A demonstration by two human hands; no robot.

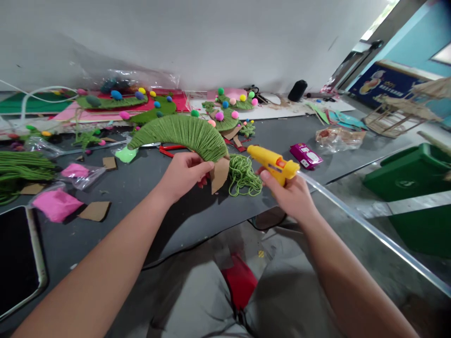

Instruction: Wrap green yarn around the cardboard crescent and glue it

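Observation:
A curved cardboard piece wrapped in green yarn [183, 134] is pinched in my left hand [186, 172] near its right end. Bare brown cardboard [220, 174] shows at that end, just right of my fingertips. My right hand [291, 191] is closed round a yellow glue gun [275, 163]. The gun's nozzle points left, toward the cardboard end, with a gap between them. A long clear glue stick [366, 223] sticks out of the gun's back toward the lower right. Loose green yarn [244, 175] lies on the grey table [197, 218] between my hands.
Pompom-decorated green pieces [151, 112] line the wall side. Red-handled scissors [171, 150] lie behind the wrapped piece. A phone or tablet [17, 258], pink packets [58, 204] and green yarn bundles [24, 173] are at left. A purple packet [306, 156] and green bin [416, 188] are at right.

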